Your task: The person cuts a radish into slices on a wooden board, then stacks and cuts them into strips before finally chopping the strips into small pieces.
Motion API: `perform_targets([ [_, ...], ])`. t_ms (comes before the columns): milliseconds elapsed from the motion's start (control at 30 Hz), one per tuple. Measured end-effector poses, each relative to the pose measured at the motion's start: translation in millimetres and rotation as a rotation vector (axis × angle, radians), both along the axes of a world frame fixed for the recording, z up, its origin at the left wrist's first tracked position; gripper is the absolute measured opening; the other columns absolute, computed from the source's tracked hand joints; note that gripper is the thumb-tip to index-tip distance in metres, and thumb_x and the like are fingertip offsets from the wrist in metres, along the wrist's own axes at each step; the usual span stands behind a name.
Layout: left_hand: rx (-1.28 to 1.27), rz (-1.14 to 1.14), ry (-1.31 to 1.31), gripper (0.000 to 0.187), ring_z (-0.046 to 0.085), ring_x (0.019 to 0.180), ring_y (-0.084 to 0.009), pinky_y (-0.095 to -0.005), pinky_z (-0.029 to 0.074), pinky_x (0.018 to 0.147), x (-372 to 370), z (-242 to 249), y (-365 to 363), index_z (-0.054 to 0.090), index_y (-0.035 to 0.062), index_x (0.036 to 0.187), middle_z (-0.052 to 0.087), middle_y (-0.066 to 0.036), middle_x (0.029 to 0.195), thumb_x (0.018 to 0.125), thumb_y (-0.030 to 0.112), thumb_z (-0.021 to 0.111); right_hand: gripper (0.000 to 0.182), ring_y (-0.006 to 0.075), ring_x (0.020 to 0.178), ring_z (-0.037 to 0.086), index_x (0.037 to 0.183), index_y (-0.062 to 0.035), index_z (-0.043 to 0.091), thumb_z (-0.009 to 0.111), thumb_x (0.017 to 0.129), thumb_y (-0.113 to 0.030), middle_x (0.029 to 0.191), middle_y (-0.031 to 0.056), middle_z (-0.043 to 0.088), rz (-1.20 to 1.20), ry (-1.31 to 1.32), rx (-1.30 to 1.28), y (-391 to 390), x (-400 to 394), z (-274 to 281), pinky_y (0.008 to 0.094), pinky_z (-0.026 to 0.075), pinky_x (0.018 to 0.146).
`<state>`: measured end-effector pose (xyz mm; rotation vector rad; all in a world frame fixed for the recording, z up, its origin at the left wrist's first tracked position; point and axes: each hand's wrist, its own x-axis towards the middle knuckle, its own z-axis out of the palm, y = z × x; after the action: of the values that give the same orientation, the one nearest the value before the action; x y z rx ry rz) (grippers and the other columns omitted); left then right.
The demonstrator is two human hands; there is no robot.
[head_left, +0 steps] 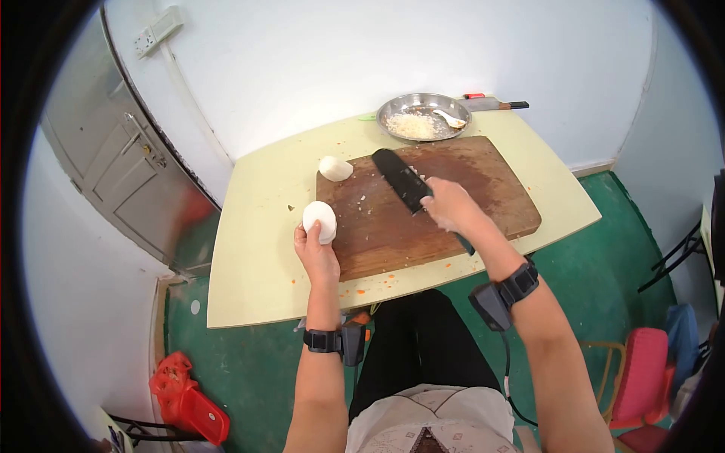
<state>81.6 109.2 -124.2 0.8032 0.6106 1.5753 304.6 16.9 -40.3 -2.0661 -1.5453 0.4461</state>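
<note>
My left hand (pixel 315 249) holds a white, round-faced vegetable piece (pixel 320 220) at the left edge of the brown cutting board (pixel 423 234). The fingers are wrapped round it, with its flat cut face showing. My right hand (pixel 448 205) grips a knife with a black blade (pixel 402 180), which lies over the middle of the board and points to the upper left. Another white piece (pixel 335 169) rests at the board's upper left corner. Small white bits are scattered on the board near the blade.
Behind the board, a metal plate (pixel 400 134) holds white shreds and a white spoon (pixel 451 118). A cleaver (pixel 483 104) lies beside it at the back of the pale table (pixel 260 226). Orange bits dot the front edge. A metal door (pixel 124 143) is at left.
</note>
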Motion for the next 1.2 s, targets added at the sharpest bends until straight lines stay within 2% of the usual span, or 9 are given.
perform_targets([
  [67,-0.007,0.023,-0.026,0.025,0.059,0.095,-0.0214,-0.0340,0.050,0.081,1,0,0,0.048,-0.0011,0.109,0.058,-0.013,0.105,0.085,0.003,0.055,0.024,0.0349,0.072,0.064,0.096,0.0025,0.057,0.058,0.084,-0.018,0.080,0.0242,0.063,0.060,0.273,-0.151,-2,-20,9,0.0419,0.051,0.067],
  [167,-0.003,0.027,-0.029,0.025,0.059,0.095,-0.0216,-0.0343,0.050,0.081,0,-1,0,0.048,-0.0009,0.109,0.058,-0.013,0.105,0.085,0.004,0.055,0.025,0.0295,0.050,0.062,0.094,0.0069,0.055,0.056,0.086,-0.017,0.067,0.0215,0.062,0.199,0.165,-0.005,5,-35,-16,0.0394,0.051,0.050],
  [433,0.030,-0.013,0.003,0.025,0.059,0.094,-0.0209,-0.0334,0.049,0.081,1,-1,0,0.050,-0.0011,0.107,0.059,-0.012,0.103,0.084,0.004,0.056,0.023,0.0320,0.059,0.064,0.088,0.0069,0.056,0.058,0.085,-0.016,0.072,0.0228,0.063,-0.001,0.075,-0.108,-9,0,-3,0.0397,0.053,0.054],
  [633,0.042,-0.024,0.090,0.025,0.060,0.090,-0.0175,-0.0299,0.048,0.078,6,-1,0,0.053,-0.0024,0.106,0.061,-0.012,0.100,0.083,0.005,0.058,0.025,0.0373,0.071,0.063,0.099,0.0026,0.053,0.057,0.085,-0.018,0.084,0.0229,0.063,-0.087,-0.011,0.037,-22,19,-7,0.0441,0.050,0.066],
  [700,-0.005,-0.119,0.424,0.026,0.060,0.086,-0.0164,-0.0288,0.048,0.075,15,11,0,0.056,-0.0039,0.104,0.062,-0.011,0.097,0.080,0.005,0.060,0.025,0.0396,0.078,0.062,0.102,0.0007,0.052,0.057,0.085,-0.017,0.086,0.0242,0.062,-0.029,-0.175,0.325,-25,17,-24,0.0463,0.049,0.069],
  [833,0.056,-0.444,0.797,0.033,0.062,0.083,-0.0203,-0.0303,0.049,0.073,52,29,3,0.060,-0.0057,0.105,0.065,-0.012,0.091,0.075,0.006,0.064,0.022,0.0419,0.085,0.060,0.100,-0.0005,0.051,0.054,0.086,-0.017,0.084,0.0249,0.062,-0.010,-0.098,0.245,-25,1,-23,0.0492,0.047,0.074],
  [933,0.174,-0.323,1.155,0.038,0.063,0.092,-0.0291,-0.0349,0.048,0.081,72,19,20,0.059,-0.0066,0.110,0.064,-0.019,0.099,0.075,0.006,0.062,0.019,0.0420,0.084,0.060,0.098,0.0012,0.050,0.051,0.087,-0.014,0.083,0.0259,0.062,0.008,-0.132,0.138,-31,-8,-16,0.0502,0.047,0.074],
  [1033,0.305,-0.098,1.402,0.041,0.059,0.105,-0.0260,-0.0339,0.045,0.090,70,23,4,0.053,-0.0080,0.120,0.061,-0.019,0.113,0.080,0.003,0.057,0.016,0.0415,0.080,0.061,0.095,0.0026,0.050,0.049,0.085,-0.009,0.080,0.0251,0.062,0.016,-0.157,0.098,-33,-12,-14,0.0498,0.048,0.071],
  [1200,0.164,-0.090,0.929,0.056,0.045,0.121,-0.0330,-0.0355,0.034,0.103,69,1,-16,0.038,-0.0079,0.132,0.045,-0.024,0.130,0.079,0.003,0.053,0.010,0.0408,0.076,0.062,0.088,0.0035,0.050,0.048,0.081,-0.003,0.076,0.0243,0.062,0.070,-0.204,0.145,-28,-14,-13,0.0472,0.049,0.067],
])
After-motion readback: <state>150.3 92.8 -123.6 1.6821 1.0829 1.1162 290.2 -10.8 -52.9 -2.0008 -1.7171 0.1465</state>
